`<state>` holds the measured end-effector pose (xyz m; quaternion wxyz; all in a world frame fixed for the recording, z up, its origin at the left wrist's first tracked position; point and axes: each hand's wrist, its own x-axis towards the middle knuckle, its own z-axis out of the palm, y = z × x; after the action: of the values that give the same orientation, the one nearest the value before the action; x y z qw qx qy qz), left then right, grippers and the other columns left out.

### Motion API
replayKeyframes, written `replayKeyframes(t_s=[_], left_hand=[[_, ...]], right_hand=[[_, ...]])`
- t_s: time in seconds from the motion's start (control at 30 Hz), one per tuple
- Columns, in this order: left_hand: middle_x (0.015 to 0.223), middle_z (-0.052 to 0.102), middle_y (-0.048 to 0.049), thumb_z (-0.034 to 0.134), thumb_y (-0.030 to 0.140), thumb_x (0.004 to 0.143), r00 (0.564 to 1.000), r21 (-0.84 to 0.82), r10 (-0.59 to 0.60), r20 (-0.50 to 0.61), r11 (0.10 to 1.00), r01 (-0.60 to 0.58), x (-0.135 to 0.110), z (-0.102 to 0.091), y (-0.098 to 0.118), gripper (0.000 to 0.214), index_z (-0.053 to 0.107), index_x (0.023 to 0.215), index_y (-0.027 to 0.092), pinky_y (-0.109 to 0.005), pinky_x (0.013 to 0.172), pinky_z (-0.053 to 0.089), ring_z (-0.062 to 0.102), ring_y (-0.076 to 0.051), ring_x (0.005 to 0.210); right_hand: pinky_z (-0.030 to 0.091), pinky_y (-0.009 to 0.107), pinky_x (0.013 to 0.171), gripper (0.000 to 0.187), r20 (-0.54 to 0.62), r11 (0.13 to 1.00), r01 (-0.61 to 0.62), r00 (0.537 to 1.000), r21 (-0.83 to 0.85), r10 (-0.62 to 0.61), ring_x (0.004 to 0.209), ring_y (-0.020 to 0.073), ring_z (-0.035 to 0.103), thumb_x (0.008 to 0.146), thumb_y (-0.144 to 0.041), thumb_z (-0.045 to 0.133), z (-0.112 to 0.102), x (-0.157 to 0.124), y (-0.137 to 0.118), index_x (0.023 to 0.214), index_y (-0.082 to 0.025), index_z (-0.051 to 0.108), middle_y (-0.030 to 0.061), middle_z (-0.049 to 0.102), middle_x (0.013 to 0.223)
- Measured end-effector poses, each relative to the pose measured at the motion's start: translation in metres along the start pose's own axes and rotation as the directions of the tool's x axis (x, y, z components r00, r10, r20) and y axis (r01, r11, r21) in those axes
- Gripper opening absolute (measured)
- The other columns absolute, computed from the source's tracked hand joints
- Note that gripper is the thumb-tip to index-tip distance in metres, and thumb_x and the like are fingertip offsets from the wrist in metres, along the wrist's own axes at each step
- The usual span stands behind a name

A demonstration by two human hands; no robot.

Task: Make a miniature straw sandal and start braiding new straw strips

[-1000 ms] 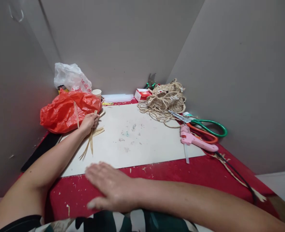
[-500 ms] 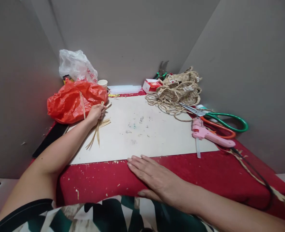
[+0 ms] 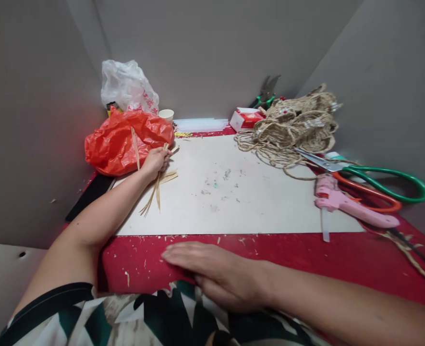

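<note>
My left hand (image 3: pixel 157 161) is closed around a small bundle of dry straw-coloured strips (image 3: pixel 157 192), beside a crumpled red plastic bag (image 3: pixel 111 144). The strips fan out below the fist over a white board (image 3: pixel 255 202), and short ends stick out above it. My right hand (image 3: pixel 212 269) is stretched out flat with its fingers together, low over the red tablecloth (image 3: pixel 136 259) near the front edge and my patterned clothing. It holds nothing that I can see.
On the right lie coiled twine (image 3: pixel 298 125), large scissors (image 3: pixel 342 168) with green and orange handles, and a pink glue gun (image 3: pixel 342 202). Behind are a red and white box (image 3: pixel 246 118), pruning shears (image 3: pixel 266 98), a paper cup (image 3: pixel 166 115), a white bag (image 3: pixel 127 86) and clear sticks (image 3: pixel 201 125).
My right hand has moved left and nearer my body, off the board's front edge. The left hand still grips the strips. The whole view has shifted slightly.
</note>
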<state>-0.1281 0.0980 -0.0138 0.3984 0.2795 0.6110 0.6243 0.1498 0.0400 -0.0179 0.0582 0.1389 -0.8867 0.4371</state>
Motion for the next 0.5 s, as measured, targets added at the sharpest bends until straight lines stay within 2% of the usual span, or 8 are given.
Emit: replayKeyframes(t_s=[0.07, 0.13, 0.2, 0.27, 0.3, 0.33, 0.4, 0.5], left_hand=[[0.047, 0.034, 0.0079, 0.048, 0.013, 0.088, 1.0, 0.003, -0.001, -0.005, 1.0, 0.001, 0.0, 0.001, -0.001, 0.019, 0.052, 0.07, 0.014, -0.016, 0.036, 0.012, 0.023, -0.002, 0.033], [0.047, 0.034, 0.0078, 0.045, 0.012, 0.089, 1.0, 0.011, 0.002, -0.007, 1.0, -0.002, 0.0, 0.001, -0.001, 0.02, 0.052, 0.071, 0.014, -0.016, 0.036, 0.013, 0.023, -0.002, 0.032], [0.046, 0.032, 0.0084, 0.043, 0.012, 0.09, 1.0, 0.02, 0.008, -0.004, 1.0, -0.008, -0.001, 0.002, 0.0, 0.021, 0.051, 0.071, 0.014, -0.016, 0.036, 0.013, 0.022, -0.003, 0.032], [0.045, 0.031, 0.0088, 0.043, 0.013, 0.09, 1.0, 0.029, 0.013, 0.0, 0.999, -0.013, -0.002, 0.001, 0.001, 0.022, 0.051, 0.07, 0.015, -0.016, 0.035, 0.012, 0.022, -0.003, 0.032], [0.045, 0.031, 0.0088, 0.043, 0.013, 0.091, 1.0, 0.033, 0.015, 0.003, 0.999, -0.015, -0.003, 0.001, 0.001, 0.022, 0.051, 0.07, 0.015, -0.016, 0.035, 0.012, 0.022, -0.003, 0.032], [0.045, 0.031, 0.0087, 0.043, 0.013, 0.091, 1.0, 0.036, 0.017, 0.006, 0.999, -0.017, -0.003, 0.001, 0.002, 0.022, 0.051, 0.07, 0.015, -0.016, 0.035, 0.012, 0.022, -0.003, 0.032], [0.045, 0.031, 0.0085, 0.042, 0.014, 0.091, 1.0, 0.04, 0.017, 0.011, 0.999, -0.018, -0.003, 0.0, 0.002, 0.023, 0.051, 0.07, 0.015, -0.017, 0.035, 0.012, 0.022, -0.004, 0.032], [0.045, 0.032, 0.0085, 0.043, 0.015, 0.091, 1.0, 0.042, 0.017, 0.009, 0.999, -0.017, -0.003, 0.0, 0.002, 0.022, 0.052, 0.072, 0.015, -0.016, 0.035, 0.013, 0.023, -0.004, 0.032]], right_hand=[[0.034, 0.041, 0.114, 0.06, -0.046, 0.991, -0.108, 0.993, -0.078, 0.104, 0.139, 0.0174, 0.038, 0.087, -0.009, 0.039, -0.002, -0.015, 0.002, 0.146, -0.014, 0.039, 0.0128, 0.047, 0.146], [0.031, 0.042, 0.116, 0.055, -0.033, 0.975, -0.189, 0.982, -0.116, 0.187, 0.14, 0.0206, 0.035, 0.093, -0.02, 0.041, 0.004, -0.009, 0.003, 0.148, -0.011, 0.037, 0.0153, 0.042, 0.148], [0.024, 0.042, 0.118, 0.06, 0.057, 0.981, -0.166, 0.983, -0.099, 0.172, 0.143, 0.0244, 0.03, 0.097, -0.036, 0.043, 0.013, 0.017, 0.0, 0.148, -0.007, 0.035, 0.0165, 0.036, 0.151], [0.019, 0.043, 0.119, 0.064, 0.125, 0.997, -0.055, 0.99, -0.046, 0.06, 0.144, 0.0276, 0.027, 0.096, -0.044, 0.045, 0.021, 0.05, -0.009, 0.148, -0.007, 0.036, 0.0165, 0.036, 0.152], [0.025, 0.038, 0.117, 0.064, 0.194, 1.0, -0.008, 0.981, 0.011, 0.006, 0.141, 0.0257, 0.034, 0.096, -0.045, 0.046, 0.023, 0.065, -0.015, 0.148, -0.009, 0.036, 0.0152, 0.042, 0.148], [0.037, 0.031, 0.109, 0.062, 0.276, 0.996, 0.003, 0.961, 0.087, -0.027, 0.131, 0.0219, 0.049, 0.096, -0.045, 0.045, 0.024, 0.077, -0.022, 0.148, -0.012, 0.036, 0.0123, 0.054, 0.139], [0.049, 0.025, 0.093, 0.057, 0.362, 0.987, -0.052, 0.932, 0.151, -0.006, 0.111, 0.0182, 0.064, 0.096, -0.045, 0.043, 0.02, 0.089, -0.037, 0.147, -0.019, 0.04, 0.0075, 0.063, 0.128], [0.053, 0.029, 0.081, 0.04, 0.35, 0.998, -0.062, 0.935, -0.009, 0.061, 0.087, 0.0181, 0.07, 0.098, -0.037, 0.042, 0.01, 0.083, -0.054, 0.131, -0.022, 0.056, 0.0061, 0.072, 0.106]])
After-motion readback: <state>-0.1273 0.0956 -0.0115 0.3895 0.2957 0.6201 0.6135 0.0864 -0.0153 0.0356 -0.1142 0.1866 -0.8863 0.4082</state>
